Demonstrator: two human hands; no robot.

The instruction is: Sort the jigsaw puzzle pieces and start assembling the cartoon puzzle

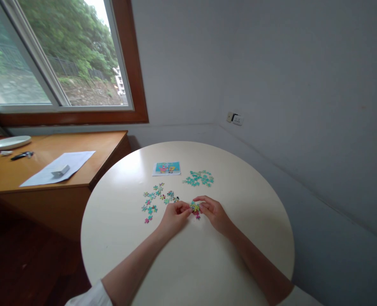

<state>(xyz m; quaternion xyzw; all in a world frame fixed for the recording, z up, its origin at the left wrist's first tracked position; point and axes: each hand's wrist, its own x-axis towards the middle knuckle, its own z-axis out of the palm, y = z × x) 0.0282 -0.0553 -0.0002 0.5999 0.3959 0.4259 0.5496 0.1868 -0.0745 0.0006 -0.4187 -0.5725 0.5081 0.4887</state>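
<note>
Between my two hands is a small cluster of yellow and green jigsaw pieces (194, 207), with a pink piece (198, 216) just below it. My left hand (176, 213) pinches the cluster's left side between thumb and fingers. On the right side, my right hand (214, 213) has its thumb and fingertips closed at the cluster, the index finger arched over the top. Loose jigsaw pieces (150, 203) in teal, pink and mixed colours lie scattered left of my left hand. Farther back, a group of teal pieces (200, 178) lies beyond my hands.
A picture card (167, 168) with cartoon figures lies toward the back of the round white table (118, 255). At left, a wooden desk (111, 144) bears a white sheet (80, 159), a small white box (60, 171), a white plate (9, 143) and a dark object (21, 155).
</note>
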